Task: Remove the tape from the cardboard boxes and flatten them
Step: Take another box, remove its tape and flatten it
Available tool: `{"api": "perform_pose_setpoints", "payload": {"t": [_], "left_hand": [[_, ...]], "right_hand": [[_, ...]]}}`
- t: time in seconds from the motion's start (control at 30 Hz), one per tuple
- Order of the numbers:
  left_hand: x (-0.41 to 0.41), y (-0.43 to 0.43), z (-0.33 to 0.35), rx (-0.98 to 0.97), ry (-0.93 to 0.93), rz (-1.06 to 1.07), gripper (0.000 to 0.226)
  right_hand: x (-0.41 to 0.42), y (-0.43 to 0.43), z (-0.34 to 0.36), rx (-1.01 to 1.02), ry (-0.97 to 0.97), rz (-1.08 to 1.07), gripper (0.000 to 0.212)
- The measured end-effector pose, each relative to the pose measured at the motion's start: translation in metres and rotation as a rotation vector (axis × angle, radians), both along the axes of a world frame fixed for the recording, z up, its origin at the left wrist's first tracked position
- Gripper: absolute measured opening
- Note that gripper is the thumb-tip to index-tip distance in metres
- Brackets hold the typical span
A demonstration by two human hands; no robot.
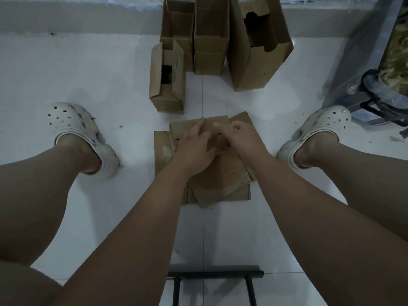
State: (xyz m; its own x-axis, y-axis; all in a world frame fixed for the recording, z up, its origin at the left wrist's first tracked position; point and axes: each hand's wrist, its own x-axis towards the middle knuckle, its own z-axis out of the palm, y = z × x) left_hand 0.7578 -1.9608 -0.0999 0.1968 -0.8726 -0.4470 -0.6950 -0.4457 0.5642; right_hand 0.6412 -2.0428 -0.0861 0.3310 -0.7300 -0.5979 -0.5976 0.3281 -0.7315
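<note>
Cardboard boxes of plain brown board sit in two groups on the white tiled floor (88,74). Between the person's feet lies a pile of flattened brown cardboard (223,186), sheets overlapping at slight angles, with a glossy patch (166,150) near its left edge that may be tape. On top of the pile, at its far end, rests a smaller, partly collapsed brown cardboard piece (178,130), and both hands are on it.

The left hand (194,149) lies across the piece with its fingers stretched forward and fairly straight, pressing down on the board. The right hand (245,138) is just beside it, touching it, with its fingers curled in and the thumb pointing towards the left hand; it grips the right part of the same piece, though what exactly is pinched is hidden.

Beyond the pile, a small upright brown box (166,85) with open flaps stands nearest. Behind it, against the wall, stand three taller brown boxes (210,40), side by side, the rightmost tilted and with a cut-out in its face.

White perforated clogs (72,127) are on both feet. A black metal bar (215,273) crosses the near edge, and a dark frame wrapped in clear plastic (375,62) stands at the far right.
</note>
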Motion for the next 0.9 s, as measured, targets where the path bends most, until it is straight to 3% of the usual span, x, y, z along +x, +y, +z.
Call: {"api": "perform_pose_setpoints", "payload": {"t": [0.1,0.23,0.33,0.43,0.57,0.7,0.8,0.9], "left_hand": [[-0.001,0.004,-0.003,0.022,-0.049,-0.006,0.041],[-0.004,0.005,-0.007,-0.024,-0.078,-0.01,0.043],[-0.004,0.002,-0.007,0.007,-0.06,-0.04,0.041],[-0.001,-0.001,-0.007,0.021,-0.105,-0.105,0.042],[-0.003,0.004,-0.007,-0.02,-0.225,-0.151,0.055],[-0.009,0.009,-0.011,-0.065,-0.344,-0.159,0.068],[-0.011,0.009,-0.012,-0.069,-0.368,-0.165,0.066],[-0.011,0.009,-0.012,-0.106,-0.378,-0.09,0.057]], "right_hand": [[0.005,-0.003,-0.001,-0.073,0.063,0.063,0.043],[0.006,-0.009,-0.002,-0.049,-0.034,-0.054,0.034],[0.004,-0.009,-0.006,-0.144,0.075,-0.048,0.049],[0.007,-0.007,-0.011,-0.093,0.133,-0.116,0.068],[0.005,-0.007,-0.016,-0.032,0.08,-0.141,0.05],[0.003,-0.007,-0.019,-0.064,0.036,-0.211,0.061],[0.005,-0.006,-0.019,-0.074,-0.022,-0.198,0.058],[0.007,-0.006,-0.02,-0.139,0.056,-0.212,0.041]]}}
